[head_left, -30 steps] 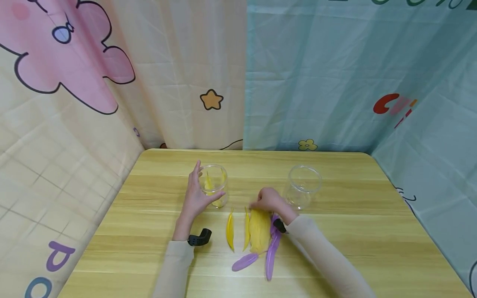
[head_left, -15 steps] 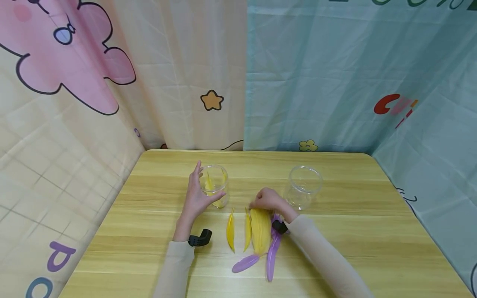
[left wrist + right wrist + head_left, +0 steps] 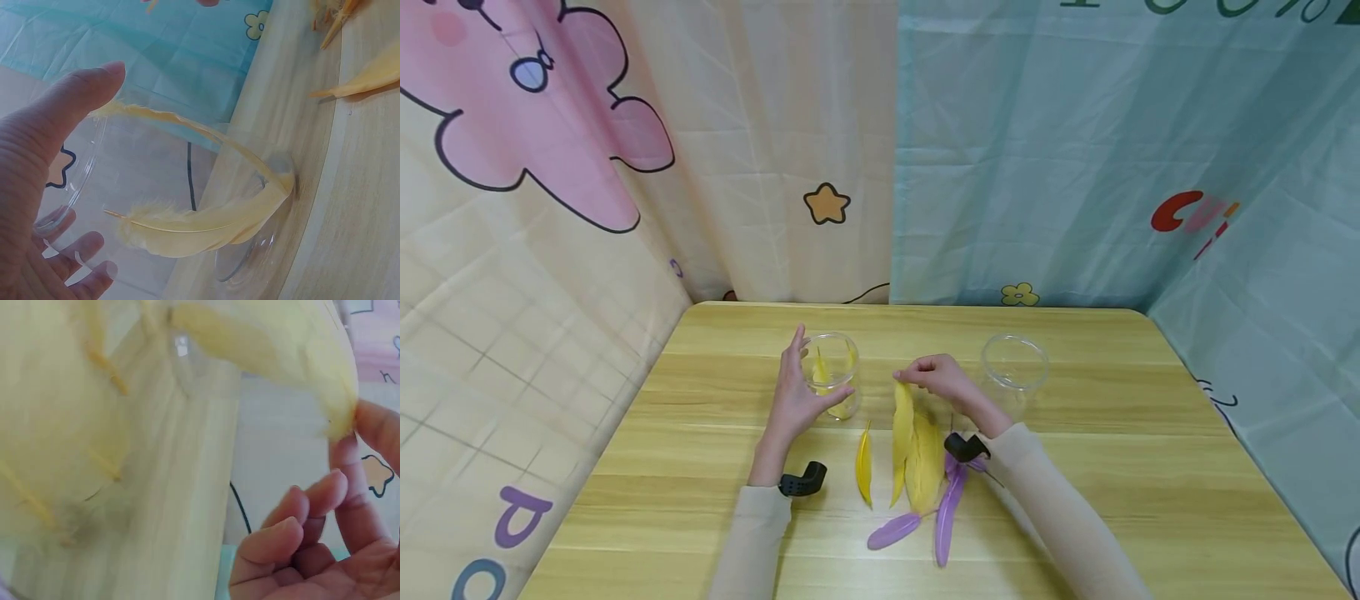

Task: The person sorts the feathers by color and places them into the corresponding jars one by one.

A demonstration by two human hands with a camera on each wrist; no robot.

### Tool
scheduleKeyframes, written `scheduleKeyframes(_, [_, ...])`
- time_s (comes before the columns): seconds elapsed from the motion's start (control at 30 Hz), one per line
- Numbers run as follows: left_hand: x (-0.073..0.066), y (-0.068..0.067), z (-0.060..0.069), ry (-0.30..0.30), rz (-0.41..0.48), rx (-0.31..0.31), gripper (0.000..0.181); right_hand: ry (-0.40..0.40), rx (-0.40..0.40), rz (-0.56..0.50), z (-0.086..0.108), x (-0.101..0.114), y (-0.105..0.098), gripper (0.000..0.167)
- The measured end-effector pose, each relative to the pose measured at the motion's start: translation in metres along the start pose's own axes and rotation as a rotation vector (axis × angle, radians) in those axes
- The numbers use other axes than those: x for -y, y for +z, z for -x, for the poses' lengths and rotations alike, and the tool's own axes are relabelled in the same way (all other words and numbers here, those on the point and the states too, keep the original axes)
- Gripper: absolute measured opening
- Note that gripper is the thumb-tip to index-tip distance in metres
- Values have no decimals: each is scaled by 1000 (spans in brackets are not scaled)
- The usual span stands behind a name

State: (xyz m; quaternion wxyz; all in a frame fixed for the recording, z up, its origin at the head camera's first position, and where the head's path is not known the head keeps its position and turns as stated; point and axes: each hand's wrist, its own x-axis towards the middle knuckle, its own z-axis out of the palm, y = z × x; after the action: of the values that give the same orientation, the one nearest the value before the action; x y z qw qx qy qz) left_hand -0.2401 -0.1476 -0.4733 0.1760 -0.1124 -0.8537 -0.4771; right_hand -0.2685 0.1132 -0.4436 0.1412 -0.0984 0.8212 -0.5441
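My left hand (image 3: pixel 797 390) grips a clear plastic cup (image 3: pixel 854 371) at the back left, fingers behind and thumb in front. Yellow feathers (image 3: pixel 194 228) stand inside it, seen through the wall in the left wrist view. My right hand (image 3: pixel 942 382) pinches one yellow feather (image 3: pixel 902 425) by its upper end between thumb and index finger. This feather (image 3: pixel 269 340) bends down from the fingertips in the right wrist view. Just below the right hand lies a pile of yellow feathers (image 3: pixel 925 467), with a single yellow feather (image 3: pixel 864 467) to its left.
A second clear cup (image 3: pixel 1017 385) stands at the back right, partly behind the right hand. Purple feathers (image 3: pixel 950 508) lie right of the yellow pile, and another purple feather (image 3: pixel 893 531) lies in front. Printed curtains (image 3: pixel 760 167) surround the wooden table (image 3: pixel 1150 467).
My right hand has risen a little from the yellow pile, lifting one feather by its end. The left hand and its cup have stayed in place.
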Motion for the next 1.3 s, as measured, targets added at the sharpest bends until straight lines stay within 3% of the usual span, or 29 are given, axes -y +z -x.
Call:
scheduleKeyframes(0.17, [0, 0, 1, 0, -2, 0, 122, -26, -92, -105, -2, 17, 0, 27])
scheduleKeyframes(0.53, [1, 1, -1, 8, -4, 5, 121, -171, -317, -395, -12, 52, 14, 31])
scheduleKeyframes(0.83, [1, 1, -1, 4, 7, -1, 122, -286, -482, -533, -28, 66, 36, 25])
scheduleKeyframes(0.93, [2, 1, -1, 2, 7, -3, 122, -304, -480, -506, -32, 63, 45, 26])
scheduleKeyframes(1.1, [2, 1, 0, -11, 7, 0, 121, -301, -425, -342, -36, 52, 58, 26])
scheduleKeyframes(1.3, [0, 0, 0, -17, 9, 4, 121, -294, -341, -210, -33, 40, 59, 26])
